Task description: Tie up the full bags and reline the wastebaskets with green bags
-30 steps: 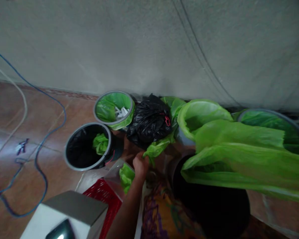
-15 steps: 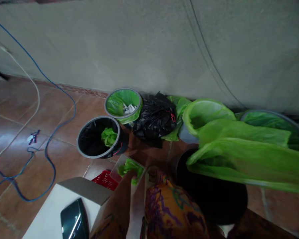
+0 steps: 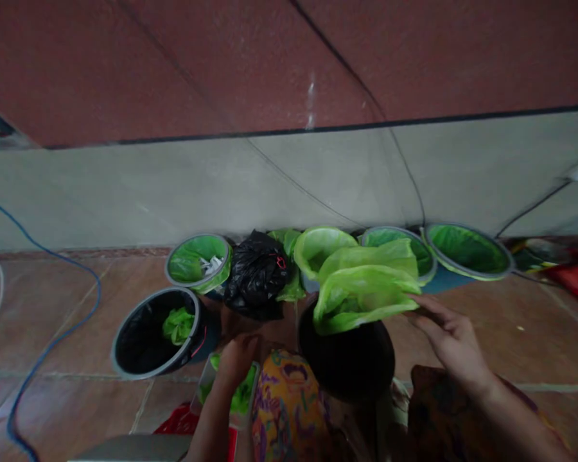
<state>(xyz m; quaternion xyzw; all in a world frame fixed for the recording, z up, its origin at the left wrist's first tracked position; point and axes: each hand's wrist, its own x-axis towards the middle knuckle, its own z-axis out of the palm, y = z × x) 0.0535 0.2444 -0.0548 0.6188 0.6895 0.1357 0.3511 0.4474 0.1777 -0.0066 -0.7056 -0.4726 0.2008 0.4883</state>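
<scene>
My right hand (image 3: pixel 455 340) pinches the right end of a light-green plastic bag (image 3: pixel 366 298) between thumb and fingers. The bag is stretched sideways with its mouth spread, above a dark round bucket (image 3: pixel 347 362) near my knees. My left hand (image 3: pixel 239 356) is over the clear plastic box (image 3: pixel 205 385), which holds crumpled green pieces (image 3: pixel 243 391). The left fingers point away from me and are partly hidden, so their grip is unclear.
Green-lined bins (image 3: pixel 197 256) stand along the wall, with a black garbage bag (image 3: pixel 255 276) among them. A black-lined bin (image 3: pixel 157 333) at left holds a crumpled green bag. A blue cable (image 3: pixel 72 321) winds over the tiles. Something red (image 3: pixel 178 420) lies by the box.
The view has tilted up and turned right. My right hand has come into view at the green bag's end, and the bag appears shorter. My left hand has risen from the green pieces.
</scene>
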